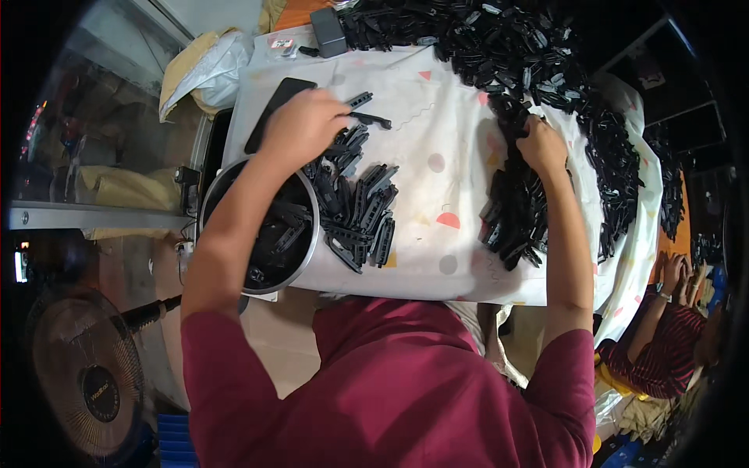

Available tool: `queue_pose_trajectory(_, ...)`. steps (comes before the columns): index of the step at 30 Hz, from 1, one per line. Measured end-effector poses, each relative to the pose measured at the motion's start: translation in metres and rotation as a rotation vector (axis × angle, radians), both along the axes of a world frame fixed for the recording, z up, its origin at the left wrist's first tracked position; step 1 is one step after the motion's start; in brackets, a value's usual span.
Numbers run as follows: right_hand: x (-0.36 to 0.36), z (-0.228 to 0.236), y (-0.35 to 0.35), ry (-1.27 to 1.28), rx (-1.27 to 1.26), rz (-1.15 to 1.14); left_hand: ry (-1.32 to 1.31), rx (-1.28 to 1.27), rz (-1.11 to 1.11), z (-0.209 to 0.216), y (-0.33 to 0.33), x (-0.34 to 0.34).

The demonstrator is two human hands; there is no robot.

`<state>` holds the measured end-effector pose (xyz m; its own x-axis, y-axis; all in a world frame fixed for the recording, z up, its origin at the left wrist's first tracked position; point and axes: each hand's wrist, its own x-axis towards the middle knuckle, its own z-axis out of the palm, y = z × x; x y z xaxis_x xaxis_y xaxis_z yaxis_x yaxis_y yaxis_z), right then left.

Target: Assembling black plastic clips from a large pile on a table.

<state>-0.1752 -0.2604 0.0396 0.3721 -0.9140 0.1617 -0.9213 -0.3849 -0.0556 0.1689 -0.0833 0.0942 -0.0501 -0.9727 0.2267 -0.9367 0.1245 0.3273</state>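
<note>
Left hand toward the counter's left edge, fingers curled at the end of a slim black plastic piece; pinched or merely touched, cannot tell. Right hand toward the right edge, fingers bent into the top of a dark pile of similar pieces; contact hidden, cannot tell whether they grasp one. Left pile, criss-crossed, lies between left hand and near edge of the cloth-covered counter, just beside a metal-rimmed pot at the near left corner. Large heap along the far edge.

Handling, as judged: pieces look tangled; best pinch one at mid-length and lift straight up, lest neighbours drag along. Left forearm crosses above the pot; worth holding it clear of the rim. Small pinches likely beat handfuls.
</note>
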Motion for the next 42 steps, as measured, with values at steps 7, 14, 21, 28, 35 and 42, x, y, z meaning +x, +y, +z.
queue_pose_trajectory(7,0.028,0.035,0.08,-0.99,0.387,0.024,0.005,0.233,-0.034,-0.023,-0.063,-0.039)
queue_pose_trajectory(14,0.026,0.03,0.081,-0.769,0.622,-0.057,1.312,0.338,-0.011,0.005,-0.025,-0.091)
queue_pose_trajectory(21,0.032,0.019,0.09,-0.406,0.156,0.332,1.52,0.337,0.143,0.002,-0.004,-0.099)
queue_pose_trajectory(28,0.076,0.001,0.047,0.082,0.166,0.484,1.516,0.285,0.216,0.001,0.001,-0.091)
queue_pose_trajectory(35,0.06,0.074,0.125,-1.299,0.919,0.336,1.523,0.095,0.077,-0.001,0.01,-0.098)
queue_pose_trajectory(42,0.048,0.1,0.136,-0.76,0.694,0.405,1.215,-0.078,-0.262,-0.002,0.018,-0.103)
